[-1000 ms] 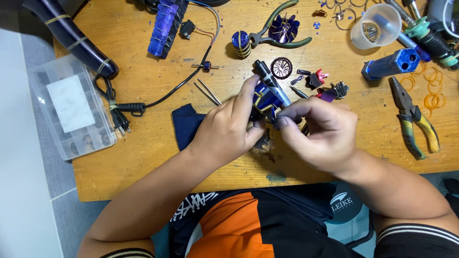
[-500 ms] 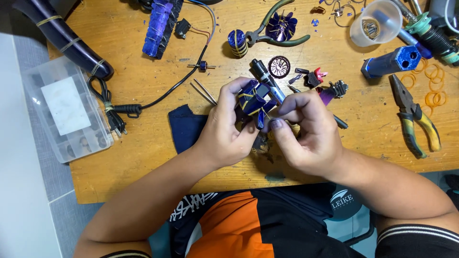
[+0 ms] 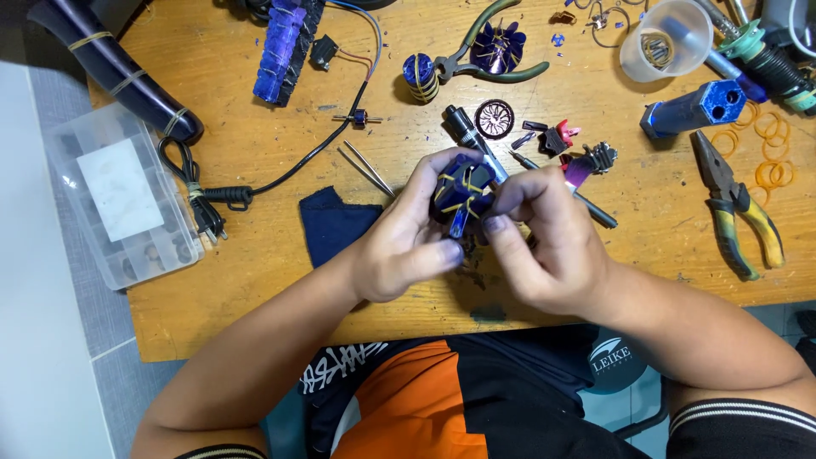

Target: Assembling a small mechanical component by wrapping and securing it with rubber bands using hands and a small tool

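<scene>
Both hands meet over the middle of the wooden table [image 3: 255,280]. My left hand [image 3: 406,242] cups a small dark blue block [image 3: 461,189] wrapped in yellow rubber bands, thumb on its top. My right hand [image 3: 540,242] pinches the same block from the right, its fingertips on the block's lower edge. Under the hands lies a dark blue cloth [image 3: 331,225]. A black rod-like tool [image 3: 465,129] sticks out from behind the block.
Thin metal tweezers [image 3: 365,168] lie left of the hands. Yellow-handled pliers [image 3: 738,212] and orange rubber bands [image 3: 769,153] are at right, green-handled pliers [image 3: 493,68] and a blue cylinder [image 3: 693,109] at the back. A clear compartment box [image 3: 123,200] overhangs the left edge beside a black cable [image 3: 280,174].
Both hands shifted slightly and turned the blue banded block between them; the right fingers moved onto its lower edge. The rest of the table is unchanged.
</scene>
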